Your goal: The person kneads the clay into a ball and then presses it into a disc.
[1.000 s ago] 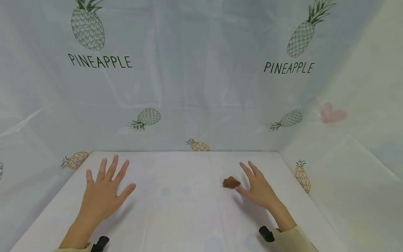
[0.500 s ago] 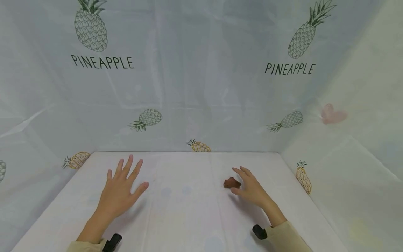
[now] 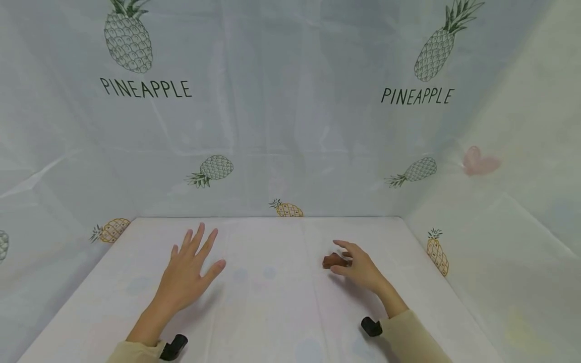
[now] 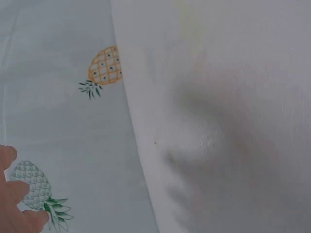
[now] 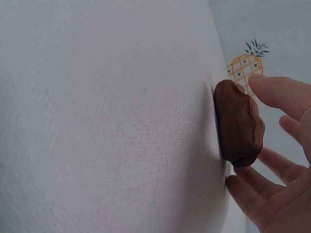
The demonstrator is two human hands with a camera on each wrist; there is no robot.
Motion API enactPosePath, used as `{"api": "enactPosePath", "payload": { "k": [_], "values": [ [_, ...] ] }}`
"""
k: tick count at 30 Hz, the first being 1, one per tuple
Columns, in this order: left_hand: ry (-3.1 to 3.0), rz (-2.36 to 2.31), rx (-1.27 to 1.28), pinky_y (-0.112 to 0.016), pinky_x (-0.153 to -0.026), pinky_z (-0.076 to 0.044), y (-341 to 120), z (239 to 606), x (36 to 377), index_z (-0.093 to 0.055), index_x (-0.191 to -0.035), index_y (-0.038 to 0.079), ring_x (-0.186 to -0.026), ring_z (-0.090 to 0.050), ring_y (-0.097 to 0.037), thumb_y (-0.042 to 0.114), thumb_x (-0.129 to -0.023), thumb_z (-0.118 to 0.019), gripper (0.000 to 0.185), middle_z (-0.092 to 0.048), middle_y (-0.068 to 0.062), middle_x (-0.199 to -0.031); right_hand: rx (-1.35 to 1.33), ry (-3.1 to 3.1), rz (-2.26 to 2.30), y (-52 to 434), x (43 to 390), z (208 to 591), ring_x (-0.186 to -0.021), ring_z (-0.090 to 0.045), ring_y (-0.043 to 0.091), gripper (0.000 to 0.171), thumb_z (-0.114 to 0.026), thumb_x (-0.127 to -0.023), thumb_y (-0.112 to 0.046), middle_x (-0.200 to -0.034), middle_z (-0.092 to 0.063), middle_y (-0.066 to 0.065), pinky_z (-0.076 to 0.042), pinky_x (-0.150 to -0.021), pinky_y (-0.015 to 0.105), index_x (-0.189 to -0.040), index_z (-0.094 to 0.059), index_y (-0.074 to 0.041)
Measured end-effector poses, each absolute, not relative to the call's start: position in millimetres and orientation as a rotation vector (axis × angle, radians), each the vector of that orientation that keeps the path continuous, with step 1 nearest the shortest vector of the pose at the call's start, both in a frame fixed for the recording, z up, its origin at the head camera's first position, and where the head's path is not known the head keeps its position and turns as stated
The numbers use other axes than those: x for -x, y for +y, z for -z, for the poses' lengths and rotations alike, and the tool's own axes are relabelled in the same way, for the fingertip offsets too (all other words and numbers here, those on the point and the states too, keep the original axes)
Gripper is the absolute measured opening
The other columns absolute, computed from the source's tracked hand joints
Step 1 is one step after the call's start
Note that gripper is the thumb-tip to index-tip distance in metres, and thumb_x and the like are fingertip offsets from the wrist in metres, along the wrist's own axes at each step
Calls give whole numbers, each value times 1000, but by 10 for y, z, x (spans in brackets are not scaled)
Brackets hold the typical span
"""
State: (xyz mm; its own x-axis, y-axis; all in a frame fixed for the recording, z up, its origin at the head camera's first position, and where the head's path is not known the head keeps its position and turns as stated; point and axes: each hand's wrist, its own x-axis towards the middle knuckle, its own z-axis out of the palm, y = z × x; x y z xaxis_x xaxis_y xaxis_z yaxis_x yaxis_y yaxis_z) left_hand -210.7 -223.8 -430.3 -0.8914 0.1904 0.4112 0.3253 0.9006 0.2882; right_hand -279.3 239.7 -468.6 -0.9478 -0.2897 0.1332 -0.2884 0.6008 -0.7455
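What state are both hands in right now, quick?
Left hand: open, fingers spread, holding nothing.
Right hand: open, at the brown lump; no closed grip shows.

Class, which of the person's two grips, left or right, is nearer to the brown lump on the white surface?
Right. The right grip is at the brown lump, thumb and fingers on either side; the left grip is well off to the lump's left, fingers spread.
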Motion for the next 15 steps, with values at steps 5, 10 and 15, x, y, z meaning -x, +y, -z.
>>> {"api": "enactPosePath", "payload": {
  "k": [5,10,15],
  "values": [
    [-2687,610,383,-81,-118,-13,-2154,4324,2148,-23,-171,23,-162,-8,-47,58,-105,-59,83,-12,-16,-178,469,2721,1394,2438,2843,4725,-141,-52,43,78,-84,-95,-27,-163,-46,15,-48,-110,59,-161,-46,-15],
    [-2677,778,392,-78,-120,-13,-2050,4350,2193,-20,-172,24,-162,-9,-47,53,-108,-56,79,-10,-12,-178,448,2681,1433,2450,2881,4760,-139,-54,40,76,-85,-94,-25,-160,-50,17,-49,-110,57,-160,-48,-14],
    [-2671,934,381,-81,-117,-17,-1945,4385,2223,-20,-172,26,-162,-11,-46,51,-110,-52,74,-11,-10,-178,408,2633,1452,2457,2902,4787,-135,-57,36,75,-84,-94,-22,-156,-55,14,-52,-104,48,-159,-48,-12]
  ]
}}
